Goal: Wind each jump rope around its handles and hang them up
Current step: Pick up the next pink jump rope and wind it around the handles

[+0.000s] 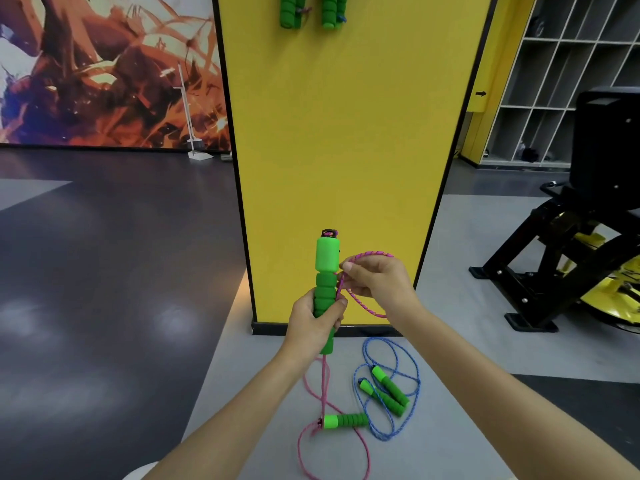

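My left hand (317, 322) grips a green foam handle (326, 268) upright in front of the yellow pillar. My right hand (375, 280) pinches a loop of the pink rope (367, 253) beside that handle. The pink rope (323, 382) hangs down to the floor, where the second green handle (346, 420) of this rope lies. A blue jump rope (414, 368) with two green handles (388, 393) lies loose on the floor to the right. Two wound ropes with green handles (311, 10) hang high on the pillar.
The yellow pillar (346, 133) stands straight ahead. A black and yellow exercise machine (571, 244) stands at the right. Grey cubby shelves (561, 81) fill the back right. A painted mural wall (104, 64) and a dark glossy floor (104, 271) are at the left.
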### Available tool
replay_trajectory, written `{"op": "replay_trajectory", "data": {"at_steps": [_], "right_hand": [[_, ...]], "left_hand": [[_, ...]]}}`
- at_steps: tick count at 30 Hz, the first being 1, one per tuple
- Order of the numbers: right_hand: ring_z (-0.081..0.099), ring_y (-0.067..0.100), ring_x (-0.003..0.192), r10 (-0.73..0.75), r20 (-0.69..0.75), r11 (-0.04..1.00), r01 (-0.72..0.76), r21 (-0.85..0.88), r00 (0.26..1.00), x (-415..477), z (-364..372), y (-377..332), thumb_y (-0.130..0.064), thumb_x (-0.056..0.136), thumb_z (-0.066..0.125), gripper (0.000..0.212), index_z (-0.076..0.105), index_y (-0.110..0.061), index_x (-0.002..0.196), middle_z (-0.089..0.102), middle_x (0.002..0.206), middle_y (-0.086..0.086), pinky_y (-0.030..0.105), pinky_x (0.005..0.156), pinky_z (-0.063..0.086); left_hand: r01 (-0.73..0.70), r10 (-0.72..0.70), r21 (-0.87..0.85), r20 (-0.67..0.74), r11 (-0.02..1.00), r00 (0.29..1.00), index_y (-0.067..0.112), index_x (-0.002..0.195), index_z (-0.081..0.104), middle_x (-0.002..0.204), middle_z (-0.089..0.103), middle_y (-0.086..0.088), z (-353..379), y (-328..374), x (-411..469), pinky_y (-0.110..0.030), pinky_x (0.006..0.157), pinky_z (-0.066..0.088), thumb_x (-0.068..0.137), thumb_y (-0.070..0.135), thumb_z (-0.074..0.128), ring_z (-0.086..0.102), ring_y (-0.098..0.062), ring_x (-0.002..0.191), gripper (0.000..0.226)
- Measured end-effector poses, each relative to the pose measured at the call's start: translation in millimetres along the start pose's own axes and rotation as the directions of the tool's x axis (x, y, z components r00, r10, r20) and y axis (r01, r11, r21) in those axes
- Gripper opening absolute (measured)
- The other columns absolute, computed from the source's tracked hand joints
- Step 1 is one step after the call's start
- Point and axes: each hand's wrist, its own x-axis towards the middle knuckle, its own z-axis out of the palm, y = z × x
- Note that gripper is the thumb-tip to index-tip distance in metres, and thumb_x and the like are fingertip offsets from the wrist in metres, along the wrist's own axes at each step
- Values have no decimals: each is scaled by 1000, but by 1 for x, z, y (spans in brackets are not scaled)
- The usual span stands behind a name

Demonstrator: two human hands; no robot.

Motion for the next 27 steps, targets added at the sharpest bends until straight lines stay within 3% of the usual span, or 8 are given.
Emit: {"op": "replay_trajectory", "data": {"at_steps": [7,12,20,24,27], "right_hand": [[67,11,61,-85,-47,994,82,-74,995,16,-7,-33,-14,86,67,6,68,-12,81,71,75,3,29,66,52],[67,6,57,-198,-104,971,180,-158,975,27,-13,-60,-16,87,66,8,67,-14,79,71,73,0,20,59,47],[67,5,57,-311,-156,947,291,-138,937,41,-28,-109,-14,88,65,7,68,-8,88,70,74,2,18,58,47],[70,9,68,-351,-208,936,343,-75,913,42,-33,-122,-17,90,63,12,67,-8,96,72,81,3,22,67,51],[72,16,80,-276,-173,957,286,39,945,37,-31,-106,-24,93,58,18,63,-11,105,73,92,5,28,72,50]], "left_hand": [[-12,11,5,24,1000,1000,7,78,51,58,48,-5,2,1,0,-17,51,40,91,7,61,45,-8,47,16],[3,-3,8,40,1000,999,8,81,53,58,50,-2,3,-3,-1,-16,52,41,91,9,61,46,-7,49,13],[17,-19,34,53,999,998,10,79,53,59,51,-1,4,-10,0,-19,54,42,91,11,62,48,-7,50,14],[17,-19,31,58,999,998,10,78,53,59,51,-2,5,-10,-2,-19,54,42,91,10,61,48,-8,50,15],[6,-8,36,63,999,998,10,77,52,59,50,-3,5,-10,-5,-18,53,41,91,9,61,46,-7,50,16]]}}
